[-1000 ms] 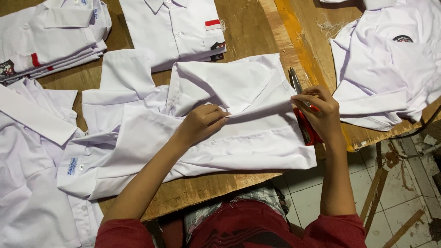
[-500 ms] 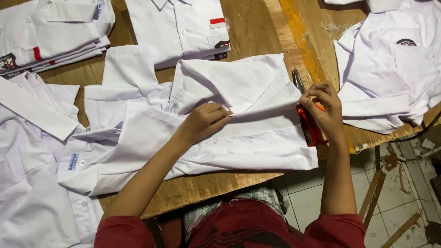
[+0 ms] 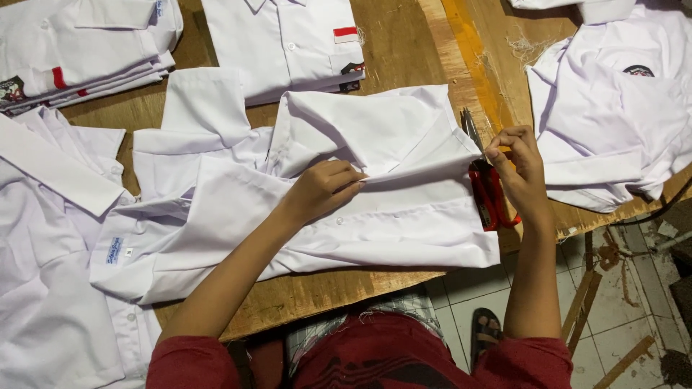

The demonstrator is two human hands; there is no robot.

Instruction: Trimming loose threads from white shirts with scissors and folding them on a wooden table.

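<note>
A white shirt [image 3: 375, 216] lies spread across a wooden table [image 3: 404, 43], its button strip running left to right. My left hand [image 3: 321, 189] presses flat on a fold of its cloth near the middle. My right hand [image 3: 515, 162] pinches the shirt's right edge with closed fingertips. Just under that hand lie red-handled scissors [image 3: 490, 194], blades pointing away from me.
A stack of folded white shirts [image 3: 79, 50] sits at the far left, another folded shirt [image 3: 288, 36] at the top middle. More white shirts lie at the right [image 3: 613, 108] and the near left [image 3: 50, 288]. The table edge drops to a tiled floor [image 3: 620, 302].
My right hand has shifted slightly up along the shirt's right edge, uncovering more of the red scissor handles. The left hand has stayed on the fold.
</note>
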